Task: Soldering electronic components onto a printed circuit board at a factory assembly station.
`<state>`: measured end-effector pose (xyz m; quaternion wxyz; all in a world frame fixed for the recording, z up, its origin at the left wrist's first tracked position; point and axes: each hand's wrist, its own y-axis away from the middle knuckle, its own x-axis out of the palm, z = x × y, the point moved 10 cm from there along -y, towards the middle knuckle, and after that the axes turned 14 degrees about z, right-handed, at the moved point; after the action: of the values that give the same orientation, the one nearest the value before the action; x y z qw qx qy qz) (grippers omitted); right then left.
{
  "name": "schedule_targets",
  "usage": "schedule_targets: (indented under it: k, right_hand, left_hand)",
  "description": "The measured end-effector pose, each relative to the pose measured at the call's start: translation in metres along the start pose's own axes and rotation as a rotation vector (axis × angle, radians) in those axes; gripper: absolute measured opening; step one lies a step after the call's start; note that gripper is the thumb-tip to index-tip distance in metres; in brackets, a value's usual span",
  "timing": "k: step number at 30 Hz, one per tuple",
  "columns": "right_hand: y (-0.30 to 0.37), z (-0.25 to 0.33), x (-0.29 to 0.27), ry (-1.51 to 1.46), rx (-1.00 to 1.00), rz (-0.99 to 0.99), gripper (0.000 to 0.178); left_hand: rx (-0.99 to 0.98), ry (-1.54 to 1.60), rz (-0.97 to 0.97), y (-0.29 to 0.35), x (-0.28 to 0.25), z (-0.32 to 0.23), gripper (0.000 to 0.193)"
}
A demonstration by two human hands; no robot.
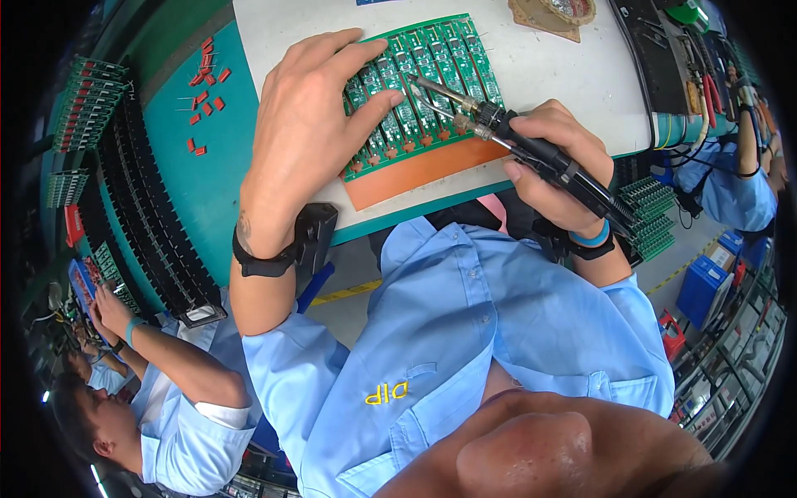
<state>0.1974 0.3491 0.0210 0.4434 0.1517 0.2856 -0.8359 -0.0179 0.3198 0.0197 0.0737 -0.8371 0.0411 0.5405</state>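
White-covered bench [581, 75]: I log green circuit-board panel [411, 120] under spread left hand [303, 108]; right hand [577, 143], off its lower right, grips soldering iron [540, 155].

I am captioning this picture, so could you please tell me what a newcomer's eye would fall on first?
Most likely the green circuit board panel at the top centre, with the left hand lying on its left side and the right hand holding a black soldering iron over it. Next come the red components scattered on the teal mat at the left.
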Motion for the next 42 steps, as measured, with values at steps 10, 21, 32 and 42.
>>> schedule_targets:
  k: [10,21,32,42]
  right_hand:
    - [-0.009,-0.003,0.017,-0.007,0.044,0.024,0.042]
    - [-0.017,-0.008,0.019,0.024,0.037,0.027,0.041]
    - [-0.009,0.003,-0.005,0.009,-0.011,-0.022,0.041]
    - [0.049,-0.068,-0.081,0.002,0.35,-0.544,0.055]
  left_hand:
    - [0.003,-0.012,0.014,0.007,-0.001,0.011,0.046]
    - [-0.002,-0.001,0.021,0.007,0.003,0.015,0.047]
    - [0.0,0.035,-0.012,-0.001,0.002,0.01,0.045]
    - [-0.023,0.052,0.01,0.0,0.004,0.008,0.045]
